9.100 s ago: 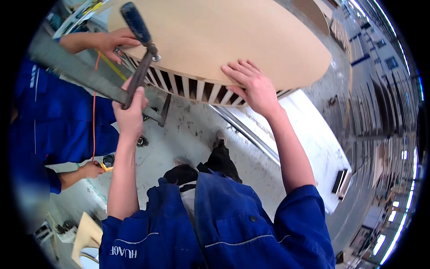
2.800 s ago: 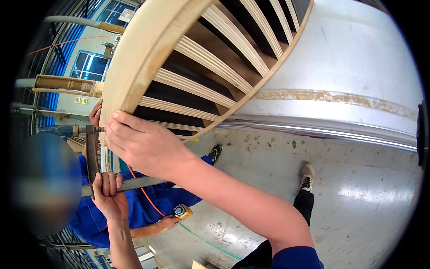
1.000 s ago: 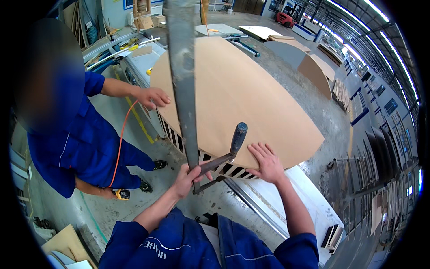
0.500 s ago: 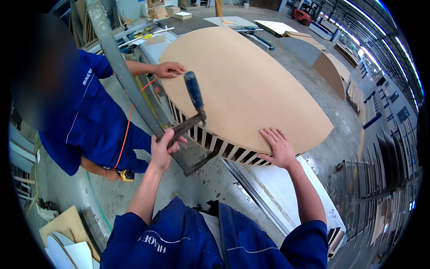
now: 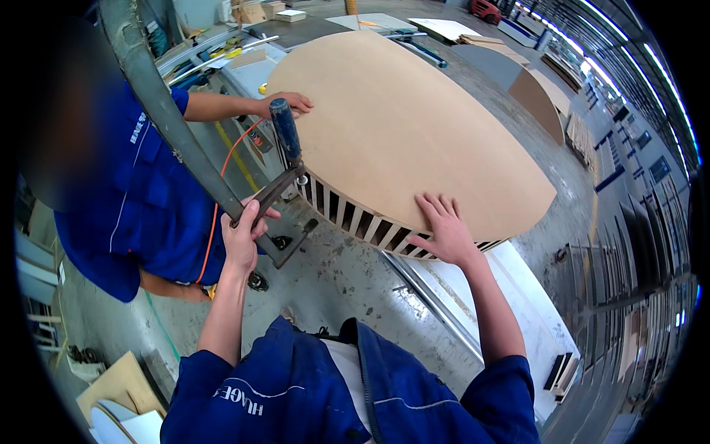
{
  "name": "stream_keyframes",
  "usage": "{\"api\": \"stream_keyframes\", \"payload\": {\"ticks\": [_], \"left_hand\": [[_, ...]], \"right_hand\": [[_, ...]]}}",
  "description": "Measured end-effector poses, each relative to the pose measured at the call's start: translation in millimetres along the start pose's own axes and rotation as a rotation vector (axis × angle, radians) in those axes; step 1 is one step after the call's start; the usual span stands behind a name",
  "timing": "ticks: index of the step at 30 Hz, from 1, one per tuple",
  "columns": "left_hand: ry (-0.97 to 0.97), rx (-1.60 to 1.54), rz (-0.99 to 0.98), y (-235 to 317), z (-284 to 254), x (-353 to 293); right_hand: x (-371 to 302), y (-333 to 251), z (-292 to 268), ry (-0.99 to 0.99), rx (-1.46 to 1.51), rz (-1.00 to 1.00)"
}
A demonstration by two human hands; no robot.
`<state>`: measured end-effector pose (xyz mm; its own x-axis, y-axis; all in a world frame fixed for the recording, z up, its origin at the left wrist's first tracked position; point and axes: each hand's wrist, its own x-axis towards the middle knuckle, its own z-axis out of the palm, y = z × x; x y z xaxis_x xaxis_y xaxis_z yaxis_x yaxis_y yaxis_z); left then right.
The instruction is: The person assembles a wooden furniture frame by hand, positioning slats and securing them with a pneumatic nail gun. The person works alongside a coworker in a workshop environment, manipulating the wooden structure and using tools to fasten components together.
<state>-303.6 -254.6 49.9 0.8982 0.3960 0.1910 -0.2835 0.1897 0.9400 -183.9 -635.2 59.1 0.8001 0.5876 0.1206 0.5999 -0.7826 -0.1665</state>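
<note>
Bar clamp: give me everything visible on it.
The bar clamp looks metal: a long, scuffed grey bar slanting down rightward, its upper end cut off by the picture's edge. A dark brown arm carries a screw and a scuffed blue handle, roughly upright. Another arm juts from the lower end. The left hand grips the brown arm near the bar. Screw contact with the wooden panel is unclear.

Clamp bar (image 5: 166, 122): dull metal, scuffed; handle (image 5: 285, 127): painted, worn. Panel (image 5: 414, 133): smooth, matt wd; slats (image 5: 356, 220): wd, matt. Counter (image 5: 518, 296): smooth w/ shiny metal edge (image 5: 435, 305). Person's jacket (image 5: 296, 377): matt cloth. Floor (image 5: 340, 274): semi-gloss.
</note>
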Motion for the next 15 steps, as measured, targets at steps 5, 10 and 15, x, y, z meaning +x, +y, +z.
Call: {"api": "stream_keyframes", "payload": {"ticks": [5,10,15], "left_hand": [[-0.105,0.053,0.016,-15.0,-33.1,56.1],[-0.198,0.123,0.003,-24.0,-72.3,109.4],[-0.160,0.173,-0.010,-30.3,-103.2,137.8]], "right_hand": [[53.2,-67.8,-41.3,0.155,0.309,0.023],[151.0,-176.1,-116.7,0.523,0.618,-0.311],[228.5,-282.5,-201.3,0.142,1.589,-0.294]]}}
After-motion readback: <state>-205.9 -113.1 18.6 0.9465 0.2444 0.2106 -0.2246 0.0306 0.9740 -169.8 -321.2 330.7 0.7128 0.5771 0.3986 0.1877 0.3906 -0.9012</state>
